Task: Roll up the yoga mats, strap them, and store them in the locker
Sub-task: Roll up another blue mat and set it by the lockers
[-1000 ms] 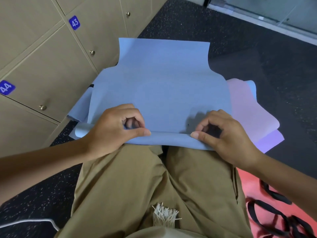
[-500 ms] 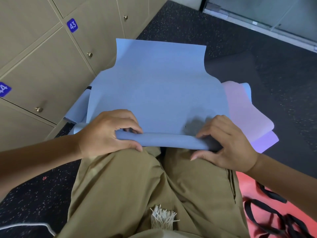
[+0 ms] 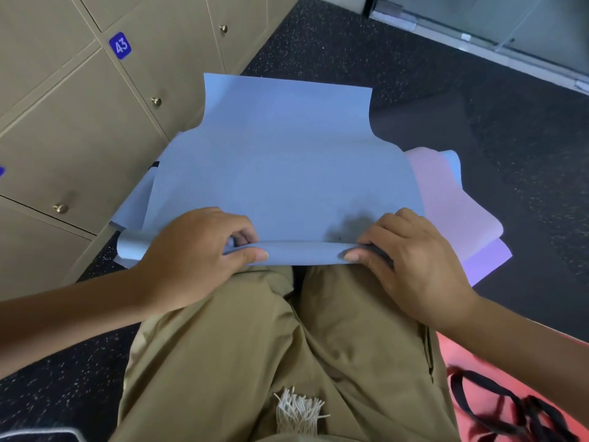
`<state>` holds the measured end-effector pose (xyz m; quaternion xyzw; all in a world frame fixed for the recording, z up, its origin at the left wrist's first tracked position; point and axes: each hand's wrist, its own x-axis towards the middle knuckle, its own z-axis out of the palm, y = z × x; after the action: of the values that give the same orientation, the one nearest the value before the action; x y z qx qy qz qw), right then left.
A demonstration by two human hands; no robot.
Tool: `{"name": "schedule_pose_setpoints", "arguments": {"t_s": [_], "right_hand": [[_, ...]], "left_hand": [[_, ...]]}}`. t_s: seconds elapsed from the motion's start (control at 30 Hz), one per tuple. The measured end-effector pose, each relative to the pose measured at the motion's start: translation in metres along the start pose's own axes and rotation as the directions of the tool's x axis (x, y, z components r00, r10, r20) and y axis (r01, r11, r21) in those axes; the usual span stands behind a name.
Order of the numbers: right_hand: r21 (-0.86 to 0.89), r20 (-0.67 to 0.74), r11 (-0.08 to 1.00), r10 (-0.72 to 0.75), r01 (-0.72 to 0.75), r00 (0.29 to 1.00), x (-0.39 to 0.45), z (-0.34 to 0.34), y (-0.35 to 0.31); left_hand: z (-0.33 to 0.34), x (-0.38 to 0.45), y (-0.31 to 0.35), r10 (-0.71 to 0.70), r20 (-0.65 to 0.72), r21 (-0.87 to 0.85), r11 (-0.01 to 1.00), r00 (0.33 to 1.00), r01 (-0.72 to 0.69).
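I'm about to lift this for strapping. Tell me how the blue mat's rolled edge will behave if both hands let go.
The blue mat looks thin and floppy: its far end curls. The roll, pinched by the left hand and right hand, is only a turn or so, so it probably springs open. It likely weighs little.

A gym or fitness-studio locker area was indicated. A bank of beige lockers point(image 3: 79, 129) with small round knobs was seen at the left of the frame, one door marked by a blue number plate point(image 3: 120, 45) reading 43. Black speckled rubber flooring point(image 3: 478, 122), typical of exercise rooms, was laid across the upper right. Several yoga mats point(image 3: 280, 173) were spread at centre, and a glazed partition point(image 3: 510, 23) was visible at upper right.
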<state>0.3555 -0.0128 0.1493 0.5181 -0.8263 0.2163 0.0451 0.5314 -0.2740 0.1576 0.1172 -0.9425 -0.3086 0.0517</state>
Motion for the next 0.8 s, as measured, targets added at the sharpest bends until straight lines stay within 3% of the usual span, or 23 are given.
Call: {"name": "schedule_pose_setpoints", "arguments": {"t_s": [0.13,0.3,0.43,0.57,0.7,0.8], "right_hand": [[0.099,-0.012,0.988,0.119,-0.117,0.993,0.004,-0.003,0.0],[0.296,0.087,0.925,0.223,-0.239,0.971,0.023,-0.006,0.013],[0.367,0.142,0.874,0.284,-0.317,0.948,0.032,-0.007,0.018],[0.459,0.247,0.795,0.314,-0.396,0.917,0.042,-0.009,0.027],[0.45,0.098,0.845,0.275,-0.289,0.956,0.043,0.0,0.032],[0.264,-0.07,0.964,0.004,0.015,0.998,0.036,0.009,0.037]], "left_hand": [[0.002,-0.004,0.005,0.0,-0.063,0.037,0.999,0.998,0.003],[-0.003,0.012,-0.008,-0.061,-0.059,-0.236,0.971,0.996,0.045],[-0.005,0.02,-0.015,0.063,-0.081,-0.26,0.962,0.995,-0.082],[-0.007,0.027,-0.021,0.172,0.009,-0.23,0.959,0.985,-0.165],[-0.011,0.042,-0.024,0.037,0.101,-0.293,0.956,0.994,-0.006],[-0.015,0.054,-0.029,0.004,0.178,-0.3,0.953,0.984,0.05]]}}
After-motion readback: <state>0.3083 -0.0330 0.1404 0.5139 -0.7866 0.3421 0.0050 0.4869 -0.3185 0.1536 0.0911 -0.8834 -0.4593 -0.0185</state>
